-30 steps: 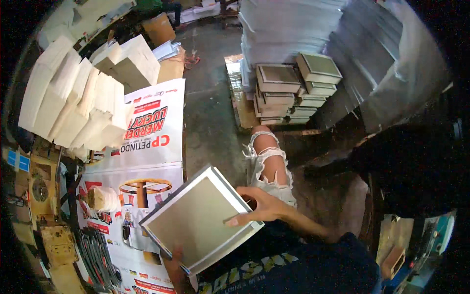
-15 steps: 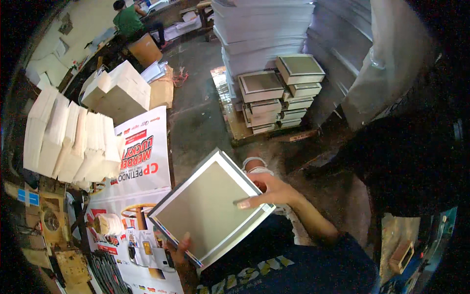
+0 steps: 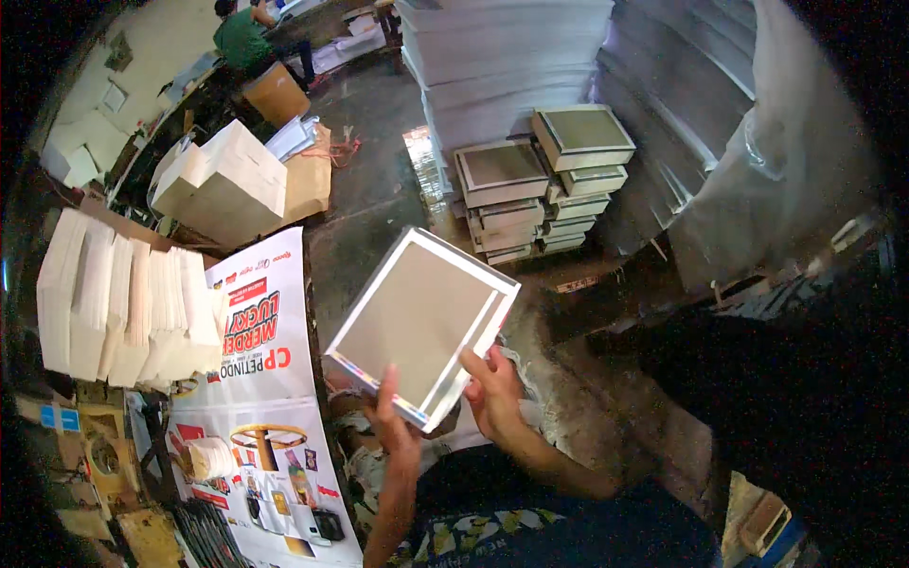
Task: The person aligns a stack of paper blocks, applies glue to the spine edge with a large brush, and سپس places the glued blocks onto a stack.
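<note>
Between my hands, above my lap, is a flat rectangular block (image 3: 412,317) with a grey-brown board face and a white border; a strip of small coloured marks runs along its lower left edge. My left hand (image 3: 396,421) grips its near left corner, one finger lying on the face. My right hand (image 3: 494,390) is closed on the right edge, with the thumb toward the border and the other fingers partly hidden behind. Similar bordered blocks (image 3: 502,170) stand in two piles on the floor beyond, to the right.
A tall stack of white sheets (image 3: 502,66) rises behind the piles. On my left, a printed banner (image 3: 270,364) covers the table, bearing thick paper bundles (image 3: 123,303) and a white roll (image 3: 212,458). A large paper block (image 3: 222,185) stands farther off. A person in green (image 3: 244,40) sits at the far bench.
The block has moved up and away from my body. My right hand has slid from the face's right corner down to the lower right edge. My left hand shows more fully now.
</note>
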The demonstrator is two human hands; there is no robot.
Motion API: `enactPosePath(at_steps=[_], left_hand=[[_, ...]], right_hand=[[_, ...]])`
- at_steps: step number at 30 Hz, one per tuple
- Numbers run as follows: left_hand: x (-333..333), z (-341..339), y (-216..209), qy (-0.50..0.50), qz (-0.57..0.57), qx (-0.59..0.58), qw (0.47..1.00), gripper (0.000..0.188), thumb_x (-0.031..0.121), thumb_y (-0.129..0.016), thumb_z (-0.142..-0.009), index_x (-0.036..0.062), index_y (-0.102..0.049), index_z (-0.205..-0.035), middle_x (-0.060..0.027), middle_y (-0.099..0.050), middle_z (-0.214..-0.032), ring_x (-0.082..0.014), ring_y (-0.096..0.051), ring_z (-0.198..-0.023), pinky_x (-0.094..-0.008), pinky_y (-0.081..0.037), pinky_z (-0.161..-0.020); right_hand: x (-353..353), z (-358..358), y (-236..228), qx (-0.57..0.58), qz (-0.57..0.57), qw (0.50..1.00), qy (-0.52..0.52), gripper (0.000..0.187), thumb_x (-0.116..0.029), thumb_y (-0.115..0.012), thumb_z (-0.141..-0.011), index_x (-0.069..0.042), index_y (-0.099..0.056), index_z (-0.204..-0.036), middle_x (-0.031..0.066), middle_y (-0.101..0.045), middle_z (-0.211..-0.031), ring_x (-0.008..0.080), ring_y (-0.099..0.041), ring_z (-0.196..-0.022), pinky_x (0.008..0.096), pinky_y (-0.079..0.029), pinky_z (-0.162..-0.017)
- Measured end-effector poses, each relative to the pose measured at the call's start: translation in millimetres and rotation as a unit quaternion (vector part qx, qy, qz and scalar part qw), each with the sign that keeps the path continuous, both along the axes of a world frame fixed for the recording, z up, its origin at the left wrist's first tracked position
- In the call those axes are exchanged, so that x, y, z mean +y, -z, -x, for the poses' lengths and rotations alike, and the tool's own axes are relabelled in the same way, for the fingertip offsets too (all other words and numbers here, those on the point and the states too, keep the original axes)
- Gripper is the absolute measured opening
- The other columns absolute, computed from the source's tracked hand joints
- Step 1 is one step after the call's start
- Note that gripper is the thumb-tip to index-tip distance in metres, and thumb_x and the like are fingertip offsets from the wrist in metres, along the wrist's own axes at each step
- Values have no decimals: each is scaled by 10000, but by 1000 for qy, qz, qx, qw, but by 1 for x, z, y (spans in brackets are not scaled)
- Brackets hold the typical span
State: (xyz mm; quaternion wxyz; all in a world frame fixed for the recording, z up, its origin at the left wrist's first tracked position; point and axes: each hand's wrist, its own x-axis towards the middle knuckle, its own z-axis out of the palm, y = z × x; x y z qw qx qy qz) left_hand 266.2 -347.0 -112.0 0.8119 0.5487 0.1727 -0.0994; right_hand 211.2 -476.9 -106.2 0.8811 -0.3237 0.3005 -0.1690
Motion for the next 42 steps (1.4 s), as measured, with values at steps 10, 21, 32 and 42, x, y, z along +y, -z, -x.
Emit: enactPosePath(at_steps=[10, 21, 32, 42], left_hand=[[-128, -58, 36, 92, 39, 23, 995, 622, 204, -736, -888, 18, -452, -1408, -98, -553, -1318, -227, -527, -1197, -376, -417, -1031], [-294, -161, 130, 154, 236, 87, 956, 575, 97, -832, -744, 72, -562, -1251, -52, -631, -1145, -181, -610, -1076, -328, -533, -898], [-363, -189, 144, 55, 220, -10, 974, 532, 128, -868, -720, 4, -598, -1161, -96, -659, -1102, -200, -620, -1030, -345, -501, -929], [-390, -205, 158, 6, 218, 41, 975, 588, 113, -898, -689, -12, -586, -1172, -106, -647, -1111, -201, -617, -1032, -334, -530, -881]], right_hand=[[-142, -79, 29, 68, 83, 994, 27, 581, -228, -858, -723, 82, -594, -1137, 152, -703, -991, 232, -693, -846, 358, -572, -829], [-355, -205, 35, 32, 351, 921, -165, 460, -331, -758, -839, 19, -698, -1130, 132, -733, -1037, 236, -698, -944, 357, -534, -870], [-435, -278, 58, 192, 405, 843, -298, 324, -264, -678, -937, -15, -678, -1144, 33, -653, -927, 159, -631, -786, 330, -504, -691], [-478, -301, 105, 236, 511, 771, -298, 469, -244, -722, -909, 15, -563, -1266, 88, -653, -1105, 198, -637, -964, 374, -534, -798]])
